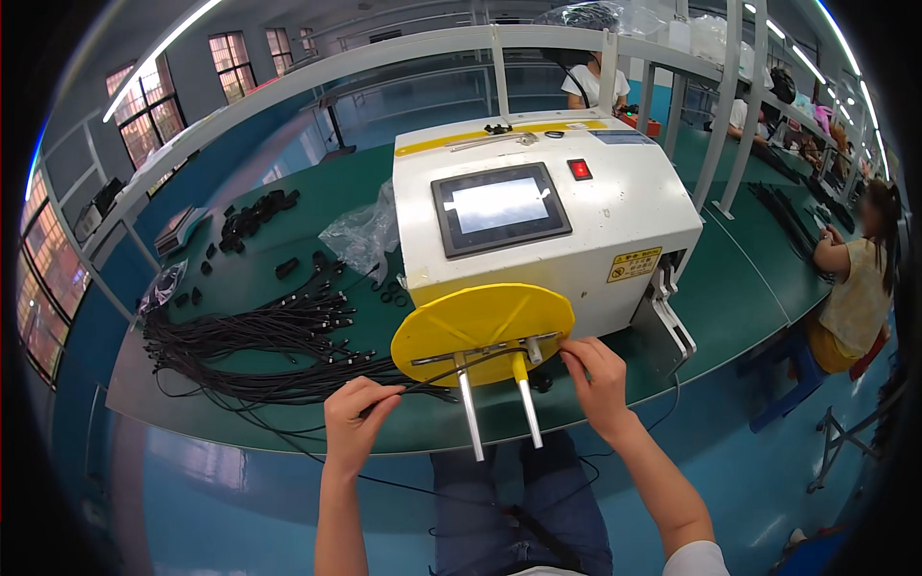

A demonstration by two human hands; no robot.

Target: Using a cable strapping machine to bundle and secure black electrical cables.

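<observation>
My left hand (353, 424) pinches a black cable (429, 381) in front of the table edge. The cable stretches right across the face of a yellow disc (451, 331), passing its two metal posts (469, 413), one of which has a yellow base. At the disc's right edge, my right hand (597, 381) has thumb and fingers closed in line with the cable; its tip is hidden there. The disc is mounted on the front of a white machine (547, 259) with a screen (501, 209) and a red switch (579, 170). More cable hangs below my hands across my legs.
A large bundle of black cables (250, 341) lies left of the disc on the green table (384, 437). Behind it are loose black parts (254, 219) and a clear plastic bag (363, 230). A metal bracket (663, 322) juts from the machine's right side. A co-worker (860, 278) sits far right.
</observation>
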